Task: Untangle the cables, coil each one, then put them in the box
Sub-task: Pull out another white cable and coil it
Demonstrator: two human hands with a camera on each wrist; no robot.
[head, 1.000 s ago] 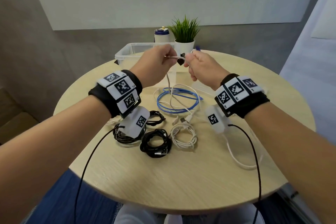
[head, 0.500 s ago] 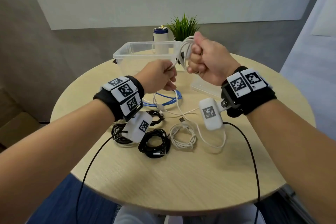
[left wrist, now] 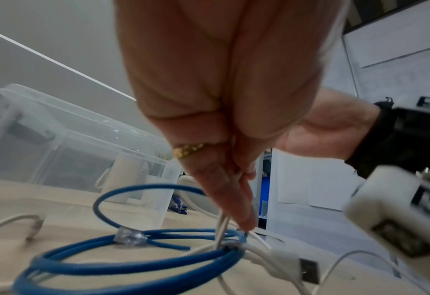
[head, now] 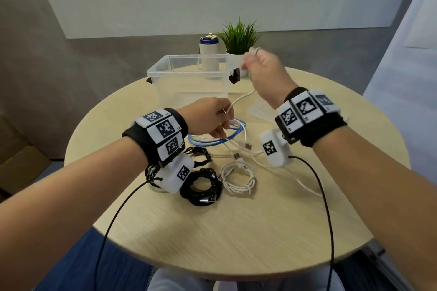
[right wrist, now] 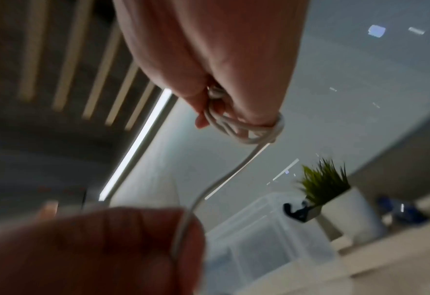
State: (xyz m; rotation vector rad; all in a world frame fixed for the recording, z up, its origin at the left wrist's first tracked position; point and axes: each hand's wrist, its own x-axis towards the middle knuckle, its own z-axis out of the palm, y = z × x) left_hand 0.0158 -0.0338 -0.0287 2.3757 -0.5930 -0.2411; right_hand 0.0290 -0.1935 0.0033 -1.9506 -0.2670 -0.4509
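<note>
Wrapped round my right hand (head: 264, 71) fingers is the white cable (head: 243, 97); left hand (head: 208, 117) pinches its slack lower down.

R hand is raised near the far edge of the table (head: 236, 231), beside the clear box (head: 189, 71); L hand is low over the blue cable (head: 212, 140). Risk, I think: white slack passes through the blue loops, so pulling too fast can drag blue cable w/ it or make a knot; loops can also slip off my fingers. Box looks to hold no cable yet, as far as I see thru its wall. Black coils (head: 201, 188) and a white coil (head: 238, 178) wait nearer the front edge.
</note>
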